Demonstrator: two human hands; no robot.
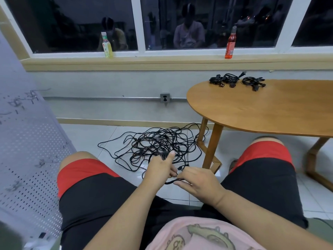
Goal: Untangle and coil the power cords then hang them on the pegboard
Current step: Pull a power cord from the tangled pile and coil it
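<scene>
Closest to the lens is the pink shirt (198, 231), then the black-and-red shorts (93, 199). Between the knees I have both hands working low over the floor (86, 136). I see the left hand (160, 167) with its fingers curled round a few lines lifted off the tangle (158, 143), thumb pointing up and forward. The right hand (201, 184) sits just beside it, almost touching. Its thumb and forefinger pinch a single strand (171, 182), and the other fingers lie fairly straight along it (whether they press on it, I cannot tell). A small plug (180, 167) shows just above the gap between the hands.

What matters for the next pull is direction. The tangle lies straight ahead of the hands on the tiles, spread wider side to side than front to back, and the left hand is the nearer one, with its thumb reaching over the near edge of the heap. The pinched strand runs crosswise, from the right hand over to the left. I judge the free end has to be drawn back toward the body or off to the right, away from the heap, while the left hand anchors the rest.

Three coiled cords (236, 81) lie on the far edge of the table (270, 112), forward and to the right. The pegboard (30, 150) stands to the far left, on the left arm's side.
</scene>
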